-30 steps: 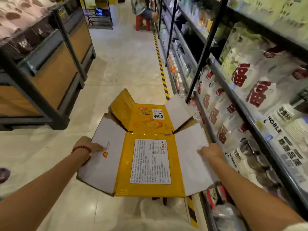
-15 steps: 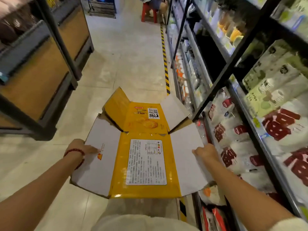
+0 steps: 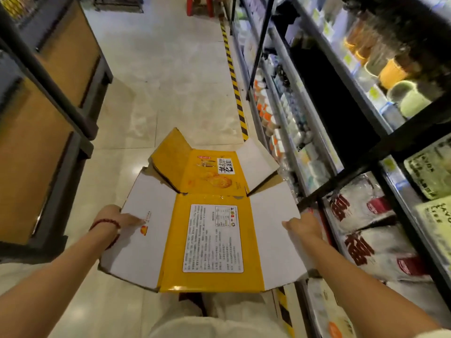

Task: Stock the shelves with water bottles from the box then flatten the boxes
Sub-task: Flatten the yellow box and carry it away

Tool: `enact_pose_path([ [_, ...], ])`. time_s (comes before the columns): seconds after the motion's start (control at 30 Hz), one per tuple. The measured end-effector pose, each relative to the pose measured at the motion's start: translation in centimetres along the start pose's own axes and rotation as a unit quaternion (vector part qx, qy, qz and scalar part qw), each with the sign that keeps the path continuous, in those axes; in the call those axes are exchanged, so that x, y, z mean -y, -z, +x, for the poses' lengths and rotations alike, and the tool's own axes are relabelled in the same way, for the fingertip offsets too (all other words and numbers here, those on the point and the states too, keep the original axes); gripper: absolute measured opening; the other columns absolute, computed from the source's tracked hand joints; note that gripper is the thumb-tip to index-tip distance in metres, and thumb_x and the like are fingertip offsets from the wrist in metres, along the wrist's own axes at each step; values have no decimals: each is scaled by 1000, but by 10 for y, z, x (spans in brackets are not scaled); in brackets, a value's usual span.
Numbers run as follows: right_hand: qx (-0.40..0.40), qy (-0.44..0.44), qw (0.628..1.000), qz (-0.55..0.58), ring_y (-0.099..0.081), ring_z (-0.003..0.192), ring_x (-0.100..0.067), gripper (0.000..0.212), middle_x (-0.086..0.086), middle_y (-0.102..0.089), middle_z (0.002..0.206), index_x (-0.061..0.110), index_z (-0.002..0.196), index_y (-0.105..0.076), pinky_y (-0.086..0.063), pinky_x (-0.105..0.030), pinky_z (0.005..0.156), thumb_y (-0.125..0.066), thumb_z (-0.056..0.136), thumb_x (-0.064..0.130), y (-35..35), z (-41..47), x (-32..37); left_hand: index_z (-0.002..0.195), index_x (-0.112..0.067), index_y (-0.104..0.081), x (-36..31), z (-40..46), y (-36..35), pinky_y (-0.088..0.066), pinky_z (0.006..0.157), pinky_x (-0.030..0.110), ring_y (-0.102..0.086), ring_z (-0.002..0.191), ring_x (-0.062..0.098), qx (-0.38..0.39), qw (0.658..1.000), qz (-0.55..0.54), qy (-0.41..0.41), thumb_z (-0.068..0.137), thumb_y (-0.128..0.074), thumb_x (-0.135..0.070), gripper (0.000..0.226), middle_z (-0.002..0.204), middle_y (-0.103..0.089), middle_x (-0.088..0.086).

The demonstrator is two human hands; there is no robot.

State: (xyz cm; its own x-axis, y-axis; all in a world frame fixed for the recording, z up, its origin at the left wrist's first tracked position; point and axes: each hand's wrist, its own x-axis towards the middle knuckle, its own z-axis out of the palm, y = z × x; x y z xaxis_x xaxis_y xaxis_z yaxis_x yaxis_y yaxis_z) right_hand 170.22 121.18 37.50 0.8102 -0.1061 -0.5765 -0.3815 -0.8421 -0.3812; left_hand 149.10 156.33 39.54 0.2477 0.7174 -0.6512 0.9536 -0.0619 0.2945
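Flattened yellow box (image 3: 210, 240) held level above aisle floor (image 3: 166, 69). Left hand (image 3: 114, 219) pinches L white flap; right hand (image 3: 303, 226) grips R flap edge.

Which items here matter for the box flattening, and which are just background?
In the job:
- flattened yellow-and-white cardboard box
- left hand gripping its left flap
- right hand gripping its right flap

Just around:
- white bags with red characters on the right shelf
- yellow-black striped floor tape
- red plastic stool
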Motion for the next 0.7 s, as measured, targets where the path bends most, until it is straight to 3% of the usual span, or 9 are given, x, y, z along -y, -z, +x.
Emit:
enact_pose_path([
  [0.07, 13, -12, 1000, 16, -60, 93, -30, 32, -15, -63, 106, -1, 109, -60, -49, -33, 77, -65, 84, 20, -2, 29, 18, 82, -5, -56, -28, 34, 2, -46, 60, 37, -56, 73, 28, -8, 1000, -13, -1, 66, -83, -33, 42, 82, -61, 15],
  [0.2, 26, 1, 999, 28, -55, 91, -32, 30, -17, -61, 107, -1, 107, -55, -48, -37, 80, -66, 86, 18, 3, 97, 74, 87, -4, -57, -88, 86, 3, -52, 65, 38, -61, 75, 31, 12, 1000, -10, 15, 64, -85, -36, 48, 82, -63, 16],
  [0.3, 31, 10, 999, 7, -56, 103, -35, 46, -18, -58, 116, -4, 122, -50, -46, -35, 80, -67, 86, 20, 10, 149, 117, 86, -4, -58, -134, 122, 1, -49, 63, 36, -61, 76, 32, 19, 999, -24, 27, 64, -85, -33, 46, 82, -63, 16],
  [0.37, 40, 15, 999, 5, -56, 105, -37, 47, -20, -58, 117, -4, 121, -52, -43, -33, 78, -68, 86, 23, 13, 193, 154, 85, -3, -58, -170, 150, -1, -47, 63, 36, -59, 76, 32, 12, 998, -39, 44, 65, -85, -32, 45, 81, -62, 16],
  [0.5, 36, 13, 998, 42, -54, 76, -29, 22, -12, -54, 79, 7, 91, -53, -47, -37, 74, -71, 81, 16, 20, 271, 221, 87, 2, -62, -243, 205, -1, -48, 64, 36, -59, 74, 32, -1, 998, -54, 38, 67, -84, -28, 43, 81, -63, 17],
  [0.6, 20, 45, 999, -5, -57, 83, -30, 26, -16, -65, 99, 1, 101, -60, -44, -33, 69, -68, 86, 21, 12, 333, 264, 81, -3, -61, -286, 257, -14, -45, 58, 31, -57, 68, 29, -25, 997, -66, 26, 70, -81, -30, 35, 73, -62, 13],
  [0.7, 15, 77, 997, -19, -60, 88, -31, 32, -16, -67, 108, 1, 110, -64, -41, -31, 67, -69, 86, 22, -17, 391, 286, 78, -8, -63, -307, 318, -46, -47, 53, 30, -59, 62, 26, -59, 996, -62, 17, 72, -77, -36, 32, 67, -64, 9],
])
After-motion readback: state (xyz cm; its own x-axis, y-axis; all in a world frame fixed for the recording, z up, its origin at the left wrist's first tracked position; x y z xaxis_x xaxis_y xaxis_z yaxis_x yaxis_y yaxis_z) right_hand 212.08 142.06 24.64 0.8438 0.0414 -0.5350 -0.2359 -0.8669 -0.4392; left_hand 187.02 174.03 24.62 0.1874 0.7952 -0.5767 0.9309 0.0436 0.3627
